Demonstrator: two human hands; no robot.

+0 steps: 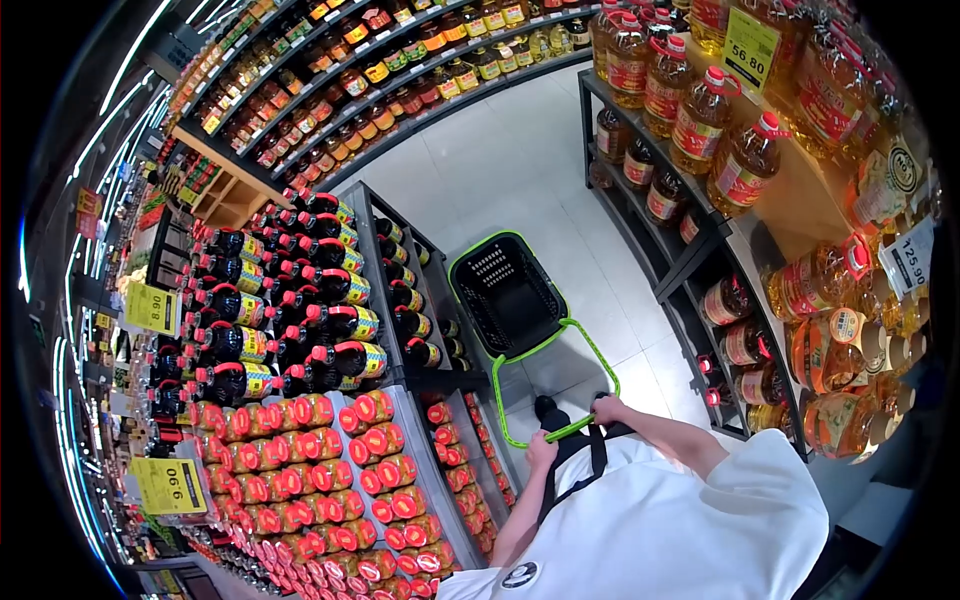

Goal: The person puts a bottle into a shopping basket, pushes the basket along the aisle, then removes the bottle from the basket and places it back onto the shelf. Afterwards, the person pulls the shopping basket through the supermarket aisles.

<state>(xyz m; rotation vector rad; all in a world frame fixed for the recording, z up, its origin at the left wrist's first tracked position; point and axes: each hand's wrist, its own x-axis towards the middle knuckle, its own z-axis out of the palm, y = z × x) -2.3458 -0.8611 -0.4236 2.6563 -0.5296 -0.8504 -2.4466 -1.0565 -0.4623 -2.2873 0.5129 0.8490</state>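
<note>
A black shopping basket (508, 290) with a bright green rim stands on the pale tiled floor ahead of me, and nothing shows inside it. Its long green handle (499, 395) reaches back towards my body. My left hand (541, 450) is closed on the handle's near bar at its left end. Near the right end of the same bar, my right hand (608, 409) is closed round it too. A dark strap (597, 450) hangs between my hands, over my white shirt.
Stacked red-lidded jars (300, 480) and dark bottles (235, 320) fill the display on the left. Oil bottles (745, 170) stand on shelving at the right. A curved shelf of bottles (430, 85) lies beyond the tiled aisle (500, 160).
</note>
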